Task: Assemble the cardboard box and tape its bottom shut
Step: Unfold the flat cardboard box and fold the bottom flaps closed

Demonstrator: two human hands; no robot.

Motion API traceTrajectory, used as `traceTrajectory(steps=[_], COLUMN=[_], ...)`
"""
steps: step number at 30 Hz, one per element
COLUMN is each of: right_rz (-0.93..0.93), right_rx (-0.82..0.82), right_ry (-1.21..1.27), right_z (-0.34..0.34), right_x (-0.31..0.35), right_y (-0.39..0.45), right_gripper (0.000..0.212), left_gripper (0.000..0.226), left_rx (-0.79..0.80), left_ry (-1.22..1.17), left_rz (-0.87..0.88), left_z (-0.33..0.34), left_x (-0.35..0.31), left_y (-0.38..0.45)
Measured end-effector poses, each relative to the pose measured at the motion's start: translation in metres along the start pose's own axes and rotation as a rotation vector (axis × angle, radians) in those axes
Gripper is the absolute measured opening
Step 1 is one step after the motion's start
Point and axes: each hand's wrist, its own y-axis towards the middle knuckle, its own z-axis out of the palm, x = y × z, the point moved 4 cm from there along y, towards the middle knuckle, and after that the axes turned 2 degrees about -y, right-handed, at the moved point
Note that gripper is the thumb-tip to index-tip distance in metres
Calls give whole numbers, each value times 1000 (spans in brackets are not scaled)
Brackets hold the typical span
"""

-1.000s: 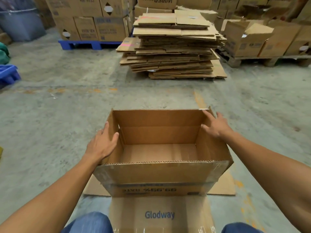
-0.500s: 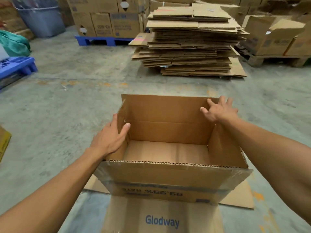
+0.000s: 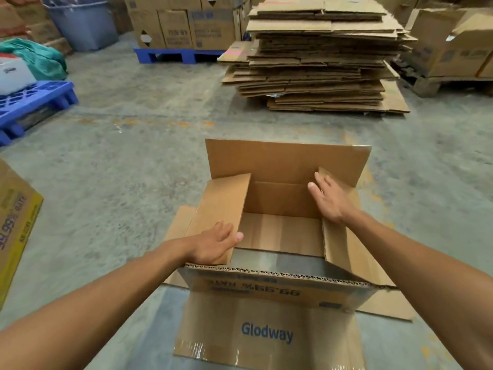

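**Box flaps under both hands, floor level**

While the brown corrugated cardboard box (image 3: pixel 277 289) sits on the grey concrete floor (image 3: pixel 133 169) directly below the camera, its open end faces up. Far long flap (image 3: pixel 285 161) stands upright. Left short flap (image 3: pixel 221 209) is tilted inward over the opening; right short flap (image 3: pixel 344 236) leans inward less steeply. Through the opening, bare floor shows along the near edge of the inside. Near wall carries upside-down print; the near outer flap (image 3: pixel 266 335) lies flat on the floor, marked "Glodway" in blue, with clear tape along its near edge.

Left hand (image 3: pixel 213 244): palm down on the left short flap, fingers spread and flat, pressing rather than closed on anything. Right hand (image 3: pixel 330 198): open, fingers extended, resting against the upper edge of the right short flap.

Beyond the box: tall stack of flattened brown cardboard sheets (image 3: pixel 320 62). Blue plastic pallet (image 3: pixel 34 102) at left. Yellow-edged printed carton (image 3: pixel 16 225) at the near left edge. Grey plastic bin (image 3: pixel 85 25) far left.
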Motion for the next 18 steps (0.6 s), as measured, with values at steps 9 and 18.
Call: traceTrajectory(steps=[9,18], right_rz=[-58,-97], right_rx=[203,97], right_ry=[-440,-512], right_z=[69,33], right_x=[-44,3], right_y=[-89,-81], right_gripper=[60,42], left_gripper=[79,72], left_rx=[29,-124], left_ry=[308,237], left_rz=[-156,-238], left_z=[35,43], left_x=[24,27], left_y=[9,43])
